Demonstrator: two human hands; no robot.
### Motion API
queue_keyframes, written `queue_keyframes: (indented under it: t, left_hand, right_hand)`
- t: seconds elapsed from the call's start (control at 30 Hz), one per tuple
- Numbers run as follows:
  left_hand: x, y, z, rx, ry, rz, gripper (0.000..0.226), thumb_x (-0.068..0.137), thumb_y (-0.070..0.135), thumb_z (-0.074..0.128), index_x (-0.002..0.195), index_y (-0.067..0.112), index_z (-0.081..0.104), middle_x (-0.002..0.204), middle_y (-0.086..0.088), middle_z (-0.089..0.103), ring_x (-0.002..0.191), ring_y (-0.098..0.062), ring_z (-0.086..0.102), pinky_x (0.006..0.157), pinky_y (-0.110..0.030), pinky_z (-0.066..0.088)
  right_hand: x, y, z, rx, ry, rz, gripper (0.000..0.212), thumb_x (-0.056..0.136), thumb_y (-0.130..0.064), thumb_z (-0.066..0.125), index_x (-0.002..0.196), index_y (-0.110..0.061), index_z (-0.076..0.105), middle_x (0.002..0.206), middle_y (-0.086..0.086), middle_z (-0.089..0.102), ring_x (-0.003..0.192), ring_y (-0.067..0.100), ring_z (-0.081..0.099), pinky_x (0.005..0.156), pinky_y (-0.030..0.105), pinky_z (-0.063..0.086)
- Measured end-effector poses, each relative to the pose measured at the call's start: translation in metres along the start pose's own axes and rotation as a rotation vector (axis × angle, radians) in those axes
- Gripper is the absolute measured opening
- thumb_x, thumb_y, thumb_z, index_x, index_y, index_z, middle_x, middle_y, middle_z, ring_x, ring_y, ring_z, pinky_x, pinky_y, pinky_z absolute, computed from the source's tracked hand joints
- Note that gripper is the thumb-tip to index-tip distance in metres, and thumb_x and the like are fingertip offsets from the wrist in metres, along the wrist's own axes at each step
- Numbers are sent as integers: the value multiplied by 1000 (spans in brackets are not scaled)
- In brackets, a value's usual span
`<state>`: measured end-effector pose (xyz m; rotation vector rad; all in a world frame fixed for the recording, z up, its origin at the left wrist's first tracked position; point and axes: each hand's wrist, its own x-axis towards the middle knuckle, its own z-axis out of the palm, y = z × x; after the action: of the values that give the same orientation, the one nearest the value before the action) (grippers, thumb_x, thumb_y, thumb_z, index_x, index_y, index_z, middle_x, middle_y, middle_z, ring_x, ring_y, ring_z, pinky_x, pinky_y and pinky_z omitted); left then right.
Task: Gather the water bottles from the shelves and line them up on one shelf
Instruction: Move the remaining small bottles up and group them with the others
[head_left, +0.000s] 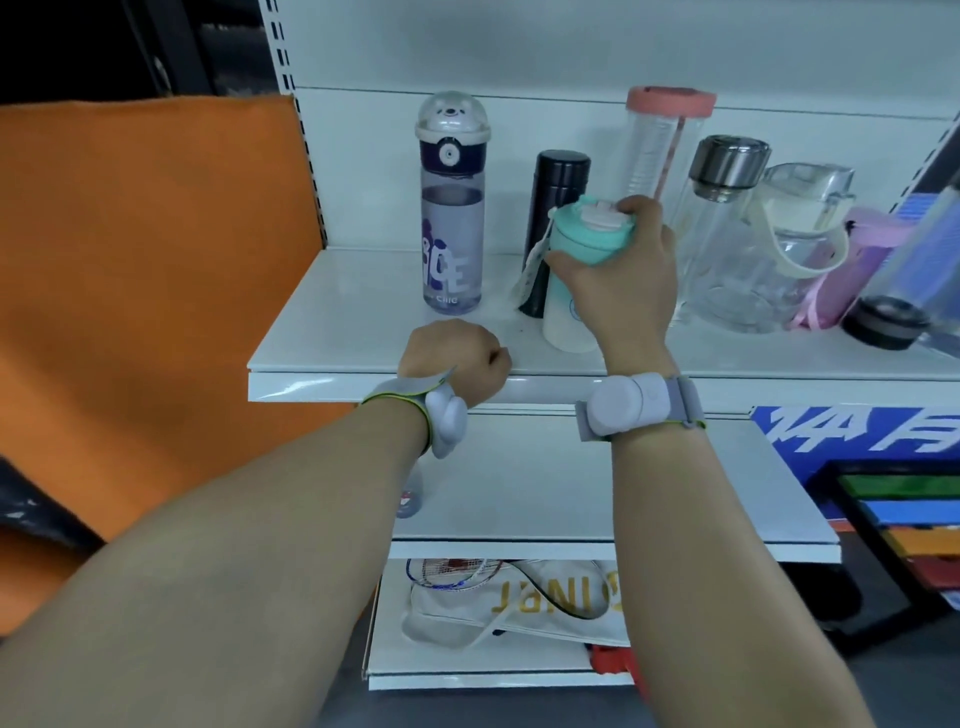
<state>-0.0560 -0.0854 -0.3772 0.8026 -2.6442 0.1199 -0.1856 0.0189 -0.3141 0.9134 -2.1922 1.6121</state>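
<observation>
My right hand (621, 278) grips a mint-and-white cup bottle (571, 317) near its lid; its base stands on the top white shelf (332, 332). My left hand (457, 361) is curled into a fist at the shelf's front edge and holds nothing. Along the shelf stand a purple bear-lid bottle (451, 208), a dark flask (553, 192) behind the mint cup, a tall clear bottle with a pink lid (657, 145), a glass bottle with a steel cap (722, 208) and a clear jug with a strap (789, 249). A dark-capped clear bottle (904, 291) leans at the right.
An orange panel (156, 260) stands left of the shelving. The middle shelf (519, 493) holds a small bottle (410, 493) partly hidden by my left wrist. A badminton racket and canvas bag (519, 603) lie on the lower shelf. Coloured boxes (909, 519) sit at the right.
</observation>
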Motion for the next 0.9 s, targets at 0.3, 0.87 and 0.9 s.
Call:
queue_keyframes:
  t: [0.3, 0.87, 0.9]
  left_hand:
    - [0, -4, -4, -82, -14, 66, 37, 97, 37, 42, 66, 17, 49, 68, 0, 49, 72, -29, 51, 61, -28, 30]
    - [-23, -101, -7, 108, 41, -19, 46, 91, 41, 36, 56, 11, 37, 57, -4, 39, 63, -30, 42, 54, -30, 24]
    - [-22, -102, -6, 117, 46, -9, 45, 90, 41, 35, 58, 10, 40, 58, -4, 40, 63, -30, 43, 53, -30, 22]
  right_hand:
    - [-12, 7, 7, -49, 27, 6, 104, 66, -52, 77, 152, -24, 27, 152, 12, 31, 138, 30, 34, 103, 37, 39]
    - [-216, 60, 199, -314, -615, 61, 90, 74, -46, 75, 146, -16, 32, 142, 10, 39, 125, 33, 45, 85, 40, 50]
    - [-212, 58, 208, -317, -660, 159, 98, 72, -48, 76, 150, -19, 23, 147, 9, 33, 129, 32, 42, 90, 40, 48]
